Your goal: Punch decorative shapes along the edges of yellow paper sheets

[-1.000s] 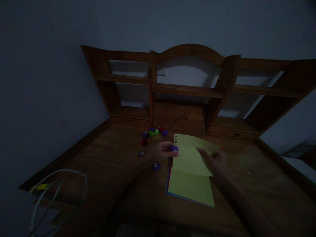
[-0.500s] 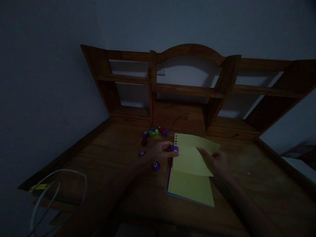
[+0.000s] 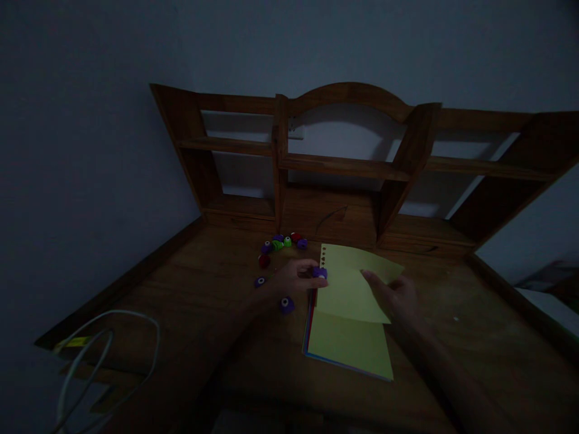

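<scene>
My left hand (image 3: pixel 298 276) is closed on a small purple craft punch (image 3: pixel 320 273), which sits at the left edge of a yellow sheet of paper (image 3: pixel 348 289). Above the punch, a short column of small cut-out shapes runs down that edge. My right hand (image 3: pixel 395 296) pinches the sheet's right side, thumb on top and fingers underneath, and the paper bows a little. Beneath lies a stack of coloured paper (image 3: pixel 350 349) with yellow on top. Left of my left hand are two more purple punches, one nearer (image 3: pixel 286 304) and one farther (image 3: pixel 260 281).
Several purple, green and red punches (image 3: pixel 278 243) lie grouped at the back of the wooden desk (image 3: pixel 181 289), with a red one (image 3: pixel 264 260) nearer. A wooden shelf unit (image 3: pixel 344 163) stands behind. A white cable (image 3: pixel 156 337) loops at the left.
Both hands, the punch and the sheet hold nearly the same positions. The view has shifted very slightly.
</scene>
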{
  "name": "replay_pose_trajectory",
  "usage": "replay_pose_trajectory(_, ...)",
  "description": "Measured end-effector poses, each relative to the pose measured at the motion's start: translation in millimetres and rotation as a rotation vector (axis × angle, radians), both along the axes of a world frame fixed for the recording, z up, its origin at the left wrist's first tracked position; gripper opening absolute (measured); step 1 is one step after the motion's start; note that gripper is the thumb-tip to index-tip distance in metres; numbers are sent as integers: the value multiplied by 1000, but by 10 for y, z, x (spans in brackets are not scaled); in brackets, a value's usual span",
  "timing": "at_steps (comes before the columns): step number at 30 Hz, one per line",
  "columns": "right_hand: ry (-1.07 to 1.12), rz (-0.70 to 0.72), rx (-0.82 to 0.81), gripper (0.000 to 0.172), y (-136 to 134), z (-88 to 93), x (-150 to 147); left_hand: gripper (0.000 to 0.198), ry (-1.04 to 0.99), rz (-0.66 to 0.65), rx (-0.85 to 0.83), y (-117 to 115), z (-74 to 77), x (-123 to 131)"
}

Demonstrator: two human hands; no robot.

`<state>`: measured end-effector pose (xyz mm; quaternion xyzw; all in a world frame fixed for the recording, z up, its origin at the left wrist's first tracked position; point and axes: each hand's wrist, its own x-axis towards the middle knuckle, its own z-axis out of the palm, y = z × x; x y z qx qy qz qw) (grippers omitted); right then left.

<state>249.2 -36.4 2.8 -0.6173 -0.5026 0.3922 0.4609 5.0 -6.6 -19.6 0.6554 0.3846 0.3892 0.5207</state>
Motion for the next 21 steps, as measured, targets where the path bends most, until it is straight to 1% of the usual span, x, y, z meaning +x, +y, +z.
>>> replay_pose_trajectory(3,-7,-1,-39,44,-13,43,-20,36,21,-16,26,-13,26,-5)
replay_pose_trajectory(6,25,4,-57,43,-28,69,-35,38,22,-22,19,-8,13,-1)
replay_pose_trajectory(11,35,9,-44,43,-17,5,-18,39,14,10,19,2,-32,13)
replay_pose_trajectory(15,10,-27,-17,43,-5,-35,-10,34,44,22,59,-35,31,23)
replay_pose_trajectory(18,-13,-33,-22,43,-18,4,-17,32,57,46,93,-61,76,38)
replay_pose_trajectory(21,-2,2,-46,42,-38,62,-28,31,33,54,82,-72,75,62)
